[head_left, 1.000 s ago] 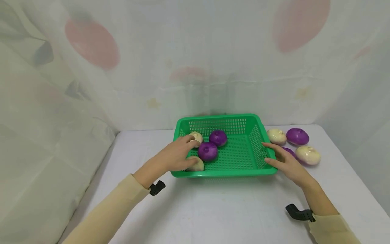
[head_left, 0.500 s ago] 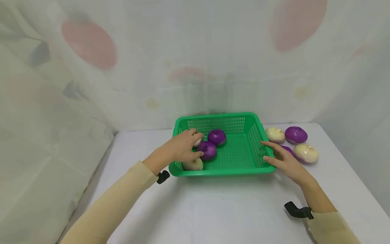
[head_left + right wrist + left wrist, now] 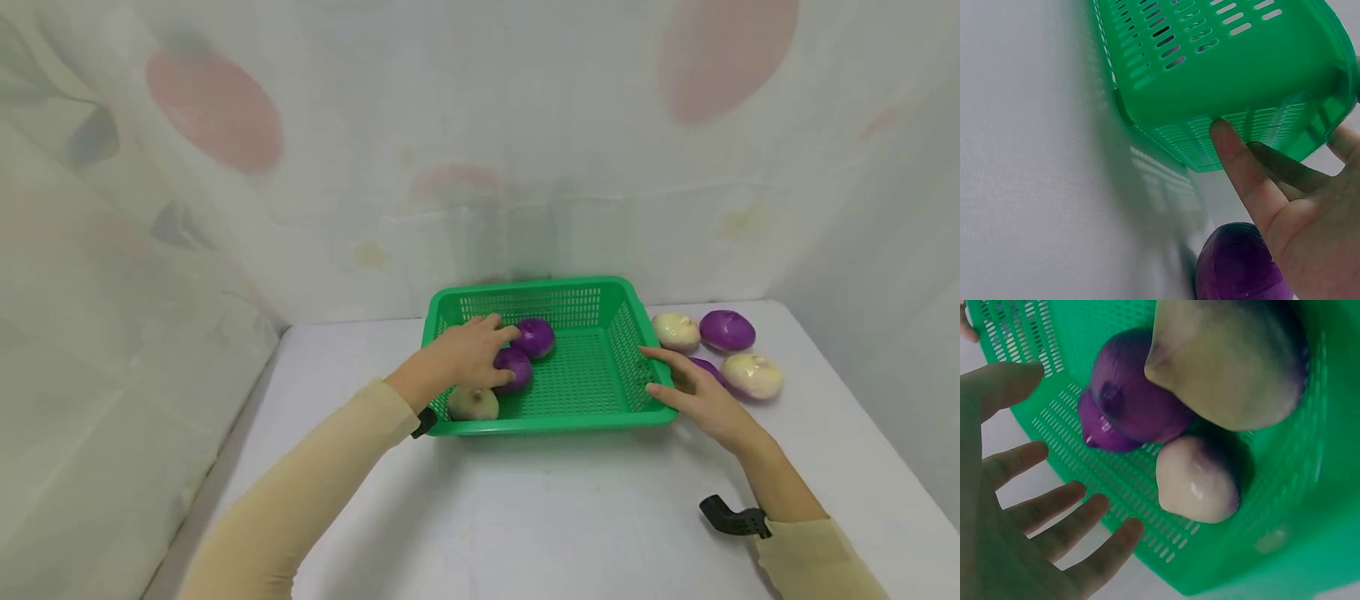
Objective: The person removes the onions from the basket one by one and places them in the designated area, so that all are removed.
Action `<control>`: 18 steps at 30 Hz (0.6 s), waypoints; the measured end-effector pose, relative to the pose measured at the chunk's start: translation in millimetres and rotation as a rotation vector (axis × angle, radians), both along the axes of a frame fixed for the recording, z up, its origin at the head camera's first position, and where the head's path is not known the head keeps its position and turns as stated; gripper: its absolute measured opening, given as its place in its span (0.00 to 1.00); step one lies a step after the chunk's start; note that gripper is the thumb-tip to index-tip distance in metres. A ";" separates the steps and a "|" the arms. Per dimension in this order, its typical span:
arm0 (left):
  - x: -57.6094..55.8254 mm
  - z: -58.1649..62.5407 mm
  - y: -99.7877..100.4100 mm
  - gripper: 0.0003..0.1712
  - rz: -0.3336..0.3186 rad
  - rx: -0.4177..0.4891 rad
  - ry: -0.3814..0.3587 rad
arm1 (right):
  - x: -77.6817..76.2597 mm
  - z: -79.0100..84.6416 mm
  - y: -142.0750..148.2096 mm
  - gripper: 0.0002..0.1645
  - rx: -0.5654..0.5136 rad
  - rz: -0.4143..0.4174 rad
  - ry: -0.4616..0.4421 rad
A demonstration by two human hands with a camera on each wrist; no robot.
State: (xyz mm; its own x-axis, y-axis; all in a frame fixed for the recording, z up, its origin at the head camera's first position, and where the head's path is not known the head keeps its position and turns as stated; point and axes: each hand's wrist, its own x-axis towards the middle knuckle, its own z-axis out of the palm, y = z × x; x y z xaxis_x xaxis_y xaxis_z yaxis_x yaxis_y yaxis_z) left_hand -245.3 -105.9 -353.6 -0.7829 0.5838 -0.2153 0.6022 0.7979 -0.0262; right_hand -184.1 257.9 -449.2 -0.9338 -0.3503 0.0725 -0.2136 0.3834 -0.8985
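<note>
My left hand (image 3: 474, 354) is over the left part of a green plastic basket (image 3: 525, 426), its fingers spread and nothing held. Close by the fingertips are two purple turnips (image 3: 512, 372), and a pale turnip (image 3: 472, 404) lies in the basket's front left corner. A second pale turnip (image 3: 1196, 481), seen in the left wrist view, is hidden behind that hand in the head view. My right hand (image 3: 708, 404) grips the basket's right rim, thumb and index finger over the edge, other fingers against the outer wall in the right wrist view.
Several turnips lie on the white table (image 3: 510, 517) right of the basket: a pale one (image 3: 677, 332) and a purple one (image 3: 727, 331) behind, another pale one (image 3: 752, 377) nearer, with a purple one partly hidden by the right hand. A printed cloth (image 3: 480, 225) hangs behind.
My left hand has moved right and slightly back across the basket, uncovering the front pale turnip and covering the rear one. The right hand stays on the rim.
</note>
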 end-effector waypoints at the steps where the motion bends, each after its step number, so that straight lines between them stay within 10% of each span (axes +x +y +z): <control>1: -0.6 -0.8 2.0 0.40 0.001 0.000 -0.006 | 0.2 -0.1 0.3 0.35 0.001 -0.001 0.001; 18: -14.2 -5.9 16.0 0.40 0.074 -0.041 -0.052 | 0.2 -2.5 1.9 0.34 0.002 -0.004 0.014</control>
State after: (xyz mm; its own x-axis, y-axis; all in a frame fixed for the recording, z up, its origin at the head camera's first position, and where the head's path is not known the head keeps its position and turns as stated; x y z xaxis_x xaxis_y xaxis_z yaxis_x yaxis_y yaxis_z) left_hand -259.5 -90.0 -359.6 -0.8109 0.5144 -0.2789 0.5428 0.8393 -0.0301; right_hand -183.9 259.8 -451.7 -0.9339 -0.3471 0.0852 -0.2251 0.3862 -0.8945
